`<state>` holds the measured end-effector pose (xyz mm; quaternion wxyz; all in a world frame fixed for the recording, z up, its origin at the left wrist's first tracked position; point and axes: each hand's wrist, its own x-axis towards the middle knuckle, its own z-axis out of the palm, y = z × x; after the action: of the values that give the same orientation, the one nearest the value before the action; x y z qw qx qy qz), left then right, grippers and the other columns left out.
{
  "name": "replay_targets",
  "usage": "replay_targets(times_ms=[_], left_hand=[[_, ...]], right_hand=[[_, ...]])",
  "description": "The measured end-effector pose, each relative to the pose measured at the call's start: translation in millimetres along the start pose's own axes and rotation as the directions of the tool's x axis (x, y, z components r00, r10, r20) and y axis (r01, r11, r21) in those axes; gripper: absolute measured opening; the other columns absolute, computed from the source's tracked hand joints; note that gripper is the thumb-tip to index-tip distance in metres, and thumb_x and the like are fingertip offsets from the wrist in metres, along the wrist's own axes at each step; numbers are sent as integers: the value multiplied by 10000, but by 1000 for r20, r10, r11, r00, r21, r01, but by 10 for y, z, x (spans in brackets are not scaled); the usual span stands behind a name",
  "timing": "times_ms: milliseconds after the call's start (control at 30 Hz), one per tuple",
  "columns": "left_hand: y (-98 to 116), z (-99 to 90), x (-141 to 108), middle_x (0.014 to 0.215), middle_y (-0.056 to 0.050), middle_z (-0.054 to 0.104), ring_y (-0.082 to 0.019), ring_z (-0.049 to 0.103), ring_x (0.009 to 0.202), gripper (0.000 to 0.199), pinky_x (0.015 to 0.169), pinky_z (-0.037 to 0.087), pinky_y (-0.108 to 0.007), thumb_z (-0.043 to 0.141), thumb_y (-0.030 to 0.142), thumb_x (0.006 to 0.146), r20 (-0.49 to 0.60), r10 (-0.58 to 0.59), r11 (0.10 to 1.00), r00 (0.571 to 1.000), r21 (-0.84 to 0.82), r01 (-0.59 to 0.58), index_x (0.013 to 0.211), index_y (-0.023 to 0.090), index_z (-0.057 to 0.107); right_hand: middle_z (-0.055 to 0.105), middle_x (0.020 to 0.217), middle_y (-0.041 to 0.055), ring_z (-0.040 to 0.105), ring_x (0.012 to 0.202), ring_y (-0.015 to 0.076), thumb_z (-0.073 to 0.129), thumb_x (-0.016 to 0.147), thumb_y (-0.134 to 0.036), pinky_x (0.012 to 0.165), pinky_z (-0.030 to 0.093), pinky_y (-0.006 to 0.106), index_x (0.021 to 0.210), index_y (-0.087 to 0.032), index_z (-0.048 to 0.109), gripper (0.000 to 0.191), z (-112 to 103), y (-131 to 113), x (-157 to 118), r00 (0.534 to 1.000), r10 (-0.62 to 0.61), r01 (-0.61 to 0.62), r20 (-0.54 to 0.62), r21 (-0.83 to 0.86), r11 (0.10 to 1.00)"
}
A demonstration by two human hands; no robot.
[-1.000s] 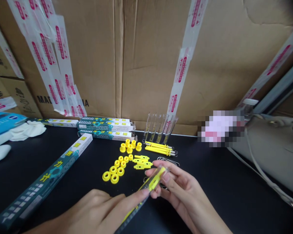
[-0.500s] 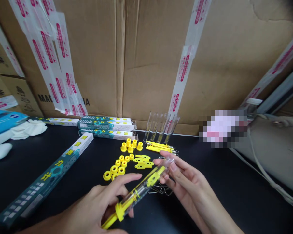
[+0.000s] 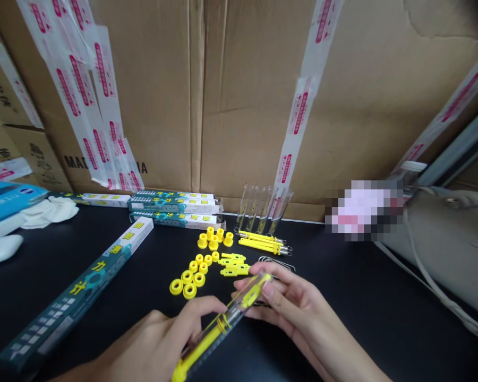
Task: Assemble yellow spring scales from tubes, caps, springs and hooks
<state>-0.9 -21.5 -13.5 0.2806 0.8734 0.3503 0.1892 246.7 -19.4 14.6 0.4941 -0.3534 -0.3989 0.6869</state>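
A clear tubular spring scale (image 3: 233, 313) with yellow parts inside slants across the front between my hands. My left hand (image 3: 163, 334) wraps round its lower part, index finger stretched along the tube. My right hand (image 3: 292, 305) pinches the upper end between thumb and fingers. A yellow flat piece and a metal spring show through the plastic near that end. Just beyond lie several flat yellow pieces (image 3: 234, 265), yellow rings (image 3: 189, 291) and flanged yellow caps (image 3: 213, 243). Metal hooks (image 3: 276, 261) lie partly hidden behind my right hand.
Several clear tubes (image 3: 263, 209) stand by the cardboard wall (image 3: 163, 106), with yellow rods (image 3: 263, 244) before them. Green-and-white boxes (image 3: 175, 204) are stacked at the back; another long box (image 3: 79, 292) lies at left. A grey bag (image 3: 450, 249) sits at right.
The spring scale has slid down and slightly right in view. My right hand has moved lower and left, uncovering more hooks. The yellow cap at the tube's lower end is now nearer my left hand.
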Motion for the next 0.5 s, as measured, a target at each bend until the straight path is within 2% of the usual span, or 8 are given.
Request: replay_targets(times_ms=[33, 100, 200, 267, 367, 500], left_hand=[[19, -19, 31, 734, 86, 652, -113, 560, 523, 670, 468, 348, -184, 697, 634, 821, 28, -42, 994, 999, -99, 44, 1351, 322, 432], [46, -41, 79, 810, 80, 645, -83, 498, 521, 748, 447, 304, -159, 775, 530, 769, 106, -112, 949, 988, -282, 138, 1379, 325, 394], [78, -65, 107, 981, 58, 657, -74, 490, 582, 889, 491, 342, -135, 826, 320, 666, 150, -153, 876, 977, -437, 205, 1418, 371, 355], [98, -91, 105, 1044, 46, 649, -81, 491, 630, 936, 521, 378, -128, 814, 222, 633, 177, -194, 851, 965, -460, 255, 1431, 393, 355], [102, -119, 92, 1097, 21, 635, -97, 494, 691, 971, 537, 408, -119, 816, 185, 623, 172, -274, 850, 946, -418, 322, 1449, 405, 356], [37, -92, 80, 1231, -5, 589, -26, 521, 548, 1088, 449, 380, -116, 800, 106, 577, 201, -255, 800, 946, -505, 323, 1483, 453, 307]], right_hand=[[798, 987, 80, 749, 948, 199, 775, 885, -357, 860, 604, 323, 1061, -191, 705, 252, -14, 5, 7, 1000, -11, 11, -16, 1, 1000], [798, 975, 76, 760, 900, 203, 790, 869, -362, 814, 621, 323, 1070, -192, 705, 276, -47, 5, 25, 998, -37, 38, -57, 2, 999], [798, 962, 77, 759, 858, 198, 812, 844, -364, 777, 635, 319, 1066, -185, 717, 301, -98, -13, 58, 990, -79, 79, -114, -2, 997], [797, 975, 88, 749, 876, 197, 816, 838, -372, 781, 638, 320, 1068, -182, 726, 312, -122, -32, 77, 985, -103, 103, -140, -8, 995], [796, 988, 95, 738, 880, 193, 820, 831, -378, 776, 642, 315, 1084, -184, 735, 330, -143, -68, 91, 978, -132, 129, -163, -31, 991], [791, 994, 84, 734, 877, 190, 818, 827, -406, 771, 640, 300, 1108, -198, 739, 359, -164, -127, 96, 971, -155, 146, -183, -61, 987]])
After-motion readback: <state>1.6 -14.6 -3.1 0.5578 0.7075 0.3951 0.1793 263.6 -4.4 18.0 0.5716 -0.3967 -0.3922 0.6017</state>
